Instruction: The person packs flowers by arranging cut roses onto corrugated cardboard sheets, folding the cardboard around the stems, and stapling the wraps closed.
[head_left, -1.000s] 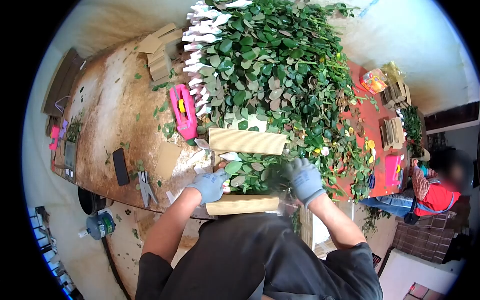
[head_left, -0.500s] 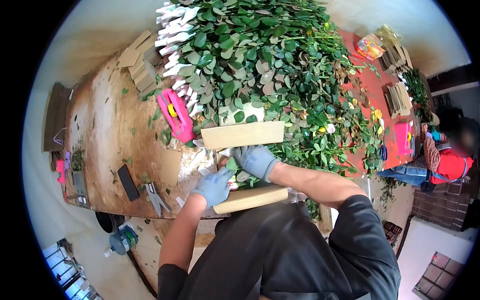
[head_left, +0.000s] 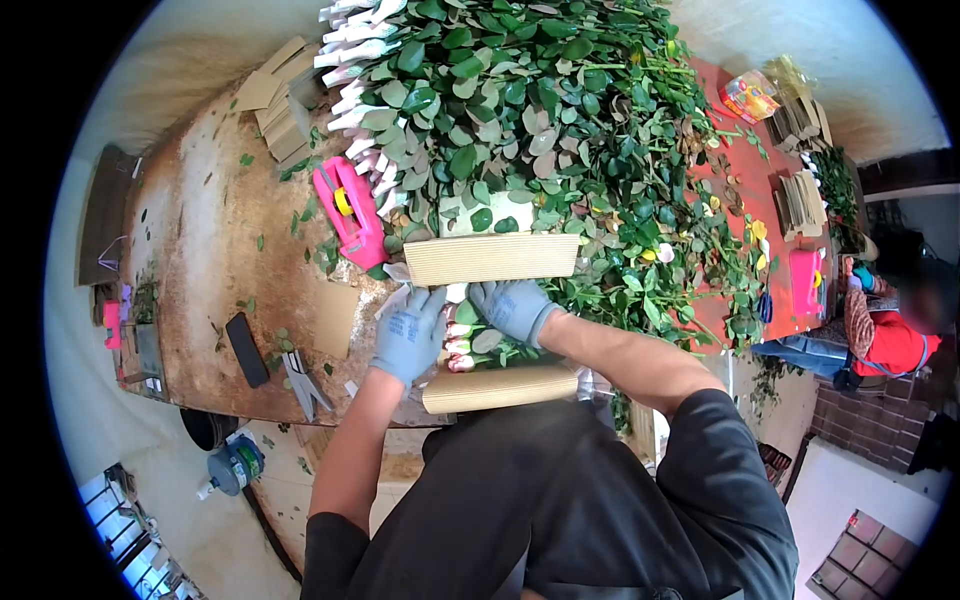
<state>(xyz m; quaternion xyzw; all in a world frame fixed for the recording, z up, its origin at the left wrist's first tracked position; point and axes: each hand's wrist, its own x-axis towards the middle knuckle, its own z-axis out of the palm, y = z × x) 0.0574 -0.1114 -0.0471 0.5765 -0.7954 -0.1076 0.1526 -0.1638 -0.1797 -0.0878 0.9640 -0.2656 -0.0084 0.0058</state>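
My left hand (head_left: 408, 335), in a grey-blue glove, lies with fingers stretched toward the lower edge of a strip of corrugated cardboard (head_left: 490, 258). My right hand (head_left: 512, 310), gloved alike, rests just across from it, fingertips by the same edge. A white-wrapped bud (head_left: 456, 293) shows between the fingertips. Below it, several pink-and-white rose heads (head_left: 460, 347) lie in a column, with leafy stems running right under my right wrist. Nearest my body, another corrugated cardboard flap (head_left: 500, 390) stands along the roses.
A big heap of leafy rose stems (head_left: 540, 130) with white-netted heads fills the back. A pink tape dispenser (head_left: 350, 212), a black phone (head_left: 247, 350), grey scissors-like tool (head_left: 305, 385) and cardboard stacks (head_left: 285, 125) lie left. A person in red (head_left: 890, 335) is at far right.
My left hand has moved up and away from the rose heads, uncovering them. A green leaf beside it is out of sight. My right hand has shifted slightly.
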